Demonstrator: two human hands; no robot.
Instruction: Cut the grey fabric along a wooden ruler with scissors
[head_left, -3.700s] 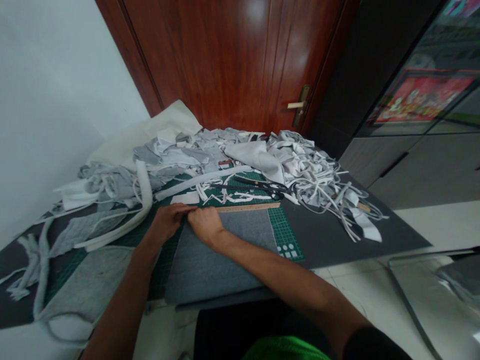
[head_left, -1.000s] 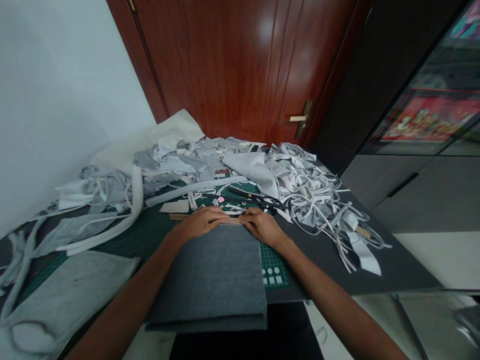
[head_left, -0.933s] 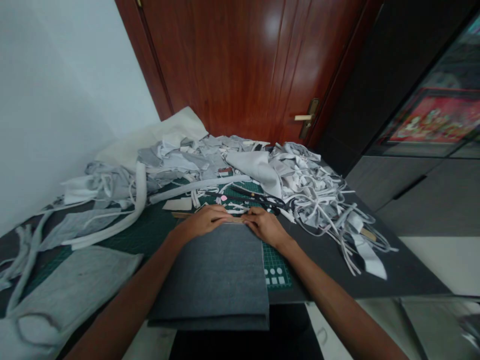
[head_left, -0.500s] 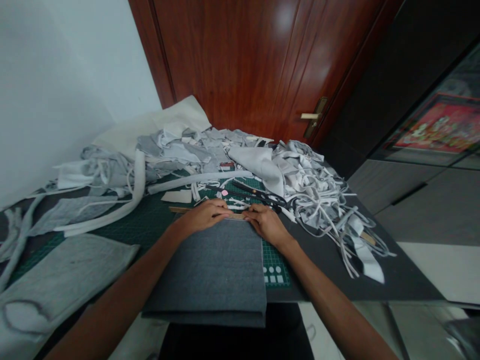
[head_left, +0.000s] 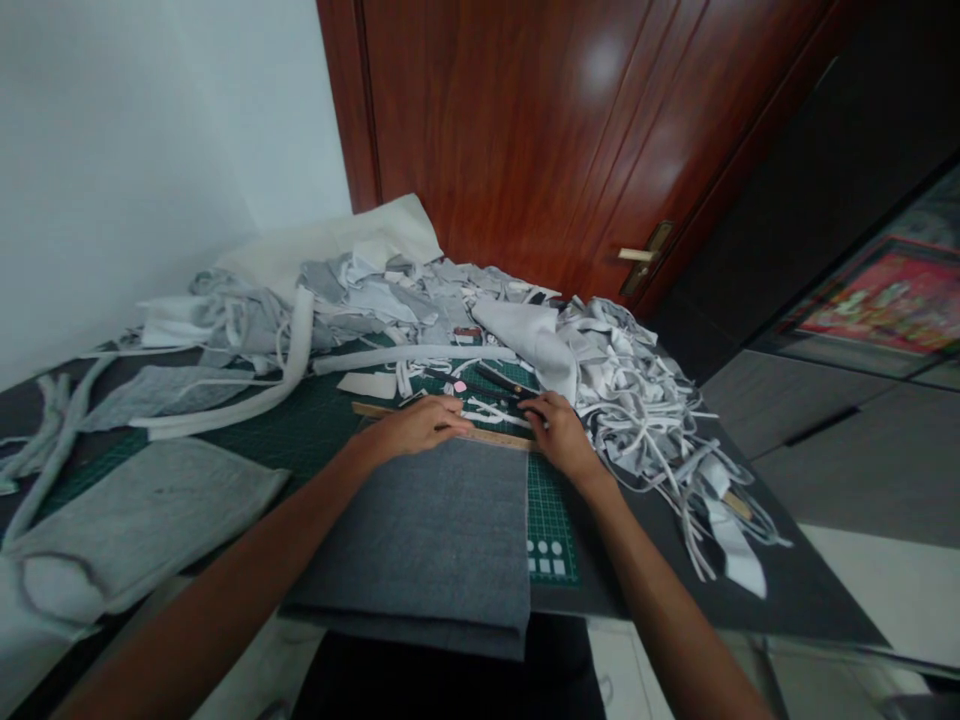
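Head view: the left hand [head_left: 420, 425] presses flat on the wooden ruler [head_left: 480, 436]; the right hand [head_left: 559, 432] touches the scissors [head_left: 504, 386], fingers loosely curled.

Folded fabric [head_left: 435, 530] sits on the cutting mat [head_left: 551, 525], ruler [head_left: 487, 436] along its far edge, scrap pile [head_left: 630, 400] behind and right.

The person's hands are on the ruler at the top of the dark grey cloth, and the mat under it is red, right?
Not quite. The head view shows the mat is green, not red. The rest is right: the left hand presses on the ruler at the far edge of the dark grey cloth, and the right hand is at the ruler's other end.
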